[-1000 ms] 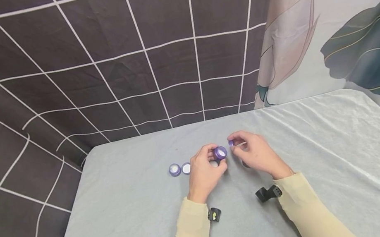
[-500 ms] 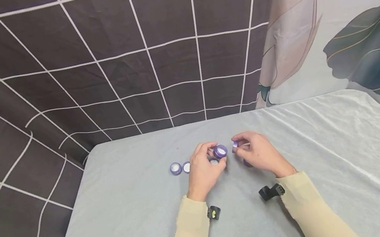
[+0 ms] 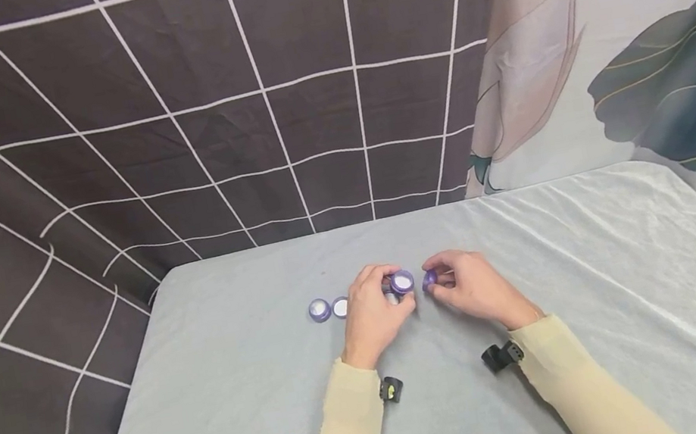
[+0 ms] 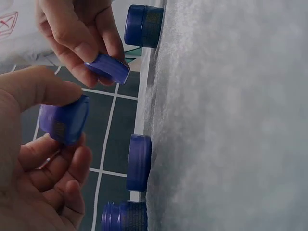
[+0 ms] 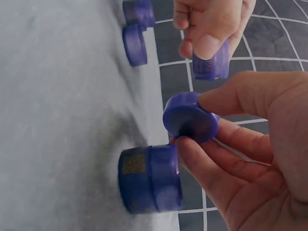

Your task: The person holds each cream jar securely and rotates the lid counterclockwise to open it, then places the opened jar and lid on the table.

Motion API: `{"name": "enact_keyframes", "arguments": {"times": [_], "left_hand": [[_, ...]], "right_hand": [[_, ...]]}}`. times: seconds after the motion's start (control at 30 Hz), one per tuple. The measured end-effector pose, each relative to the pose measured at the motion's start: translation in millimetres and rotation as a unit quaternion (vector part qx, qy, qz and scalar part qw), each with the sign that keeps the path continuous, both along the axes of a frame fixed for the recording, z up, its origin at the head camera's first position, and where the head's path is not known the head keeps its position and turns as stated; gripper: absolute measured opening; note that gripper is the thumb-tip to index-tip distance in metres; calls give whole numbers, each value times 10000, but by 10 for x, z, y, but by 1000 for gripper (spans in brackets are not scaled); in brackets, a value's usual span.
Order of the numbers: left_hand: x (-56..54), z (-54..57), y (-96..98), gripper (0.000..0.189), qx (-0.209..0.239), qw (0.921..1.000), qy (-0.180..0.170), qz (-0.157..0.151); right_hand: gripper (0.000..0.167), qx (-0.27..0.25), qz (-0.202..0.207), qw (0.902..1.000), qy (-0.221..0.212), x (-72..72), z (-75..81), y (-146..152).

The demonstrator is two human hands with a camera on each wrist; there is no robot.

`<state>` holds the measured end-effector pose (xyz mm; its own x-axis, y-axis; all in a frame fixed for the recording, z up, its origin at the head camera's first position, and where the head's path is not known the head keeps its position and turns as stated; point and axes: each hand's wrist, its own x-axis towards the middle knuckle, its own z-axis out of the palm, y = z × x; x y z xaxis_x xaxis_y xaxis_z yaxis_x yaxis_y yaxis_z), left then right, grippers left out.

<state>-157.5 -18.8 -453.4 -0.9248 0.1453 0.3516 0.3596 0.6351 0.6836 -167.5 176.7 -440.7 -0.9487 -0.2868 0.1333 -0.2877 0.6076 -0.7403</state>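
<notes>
My left hand [image 3: 374, 312] grips a small purple jar [image 3: 403, 282] by its sides, above the table. Its round top shows white and uncovered in the head view. Just to the right, my right hand [image 3: 473, 288] pinches a purple lid [image 5: 190, 118] between thumb and fingers. A small gap separates lid and jar. Below the right hand, a capped purple jar [image 5: 150, 179] stands on the cloth, hidden in the head view. Left of the left hand sit an uncapped jar [image 3: 319, 310] and a loose lid [image 3: 340, 308]. Behind the left fingers a pale round thing is mostly hidden.
A light grey cloth [image 3: 225, 391] covers the table, with creases on the right side. Dark curtain with a white grid [image 3: 312, 123] hangs along the back and left edges. A leaf-patterned curtain [image 3: 662, 72] hangs at the right.
The lid in my right hand has come down slightly and turned, its face now more toward the head camera. My left hand holds its jar in nearly the same place.
</notes>
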Motion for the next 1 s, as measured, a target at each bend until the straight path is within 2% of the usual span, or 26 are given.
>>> {"name": "enact_keyframes", "arguments": {"times": [0.33, 0.57, 0.67, 1.0], "left_hand": [[-35, 21, 40, 40, -855, 9952, -443, -151], [-50, 22, 60, 41, -1291, 9902, -450, -288], [-57, 16, 69, 41, -1384, 9888, -458, -311], [-74, 15, 75, 40, -1514, 9859, -596, -390]], "right_hand": [[32, 290, 305, 9973, 596, 0, -57, 41], [28, 643, 472, 9924, 938, -35, -77, 69], [27, 704, 529, 9913, 980, -43, -92, 75], [29, 864, 588, 9920, 711, -46, -99, 92]]}}
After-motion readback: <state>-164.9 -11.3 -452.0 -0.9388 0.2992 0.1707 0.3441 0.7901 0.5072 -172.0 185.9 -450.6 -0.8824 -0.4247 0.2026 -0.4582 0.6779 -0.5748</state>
